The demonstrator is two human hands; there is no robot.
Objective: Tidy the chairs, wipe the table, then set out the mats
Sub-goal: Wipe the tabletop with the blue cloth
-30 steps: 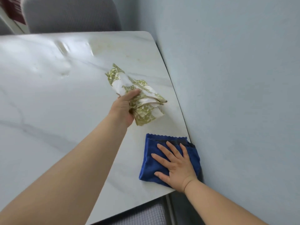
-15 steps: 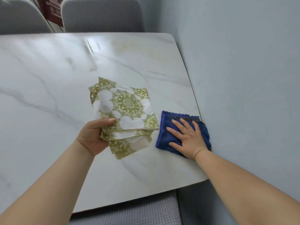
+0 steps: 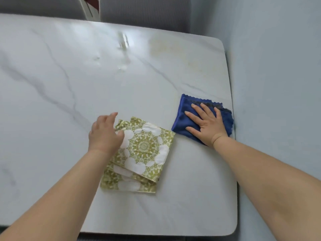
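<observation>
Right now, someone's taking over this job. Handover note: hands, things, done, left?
Left hand: relaxed, fingers resting on the left edge of the folded mats, not gripping.
Right hand: flat, fingers spread, pressing the blue cloth near the table edge beside the wall.
Done: grey chair sits close at the far edge; the mats lie stacked on the table.
Left: a yellowish stain shows far right; finish wiping, then spread the mats.

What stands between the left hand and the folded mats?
Nothing visible: the left hand overlaps the left edge of the folded mats. The blue cloth lies apart to their right, under the right hand.
</observation>
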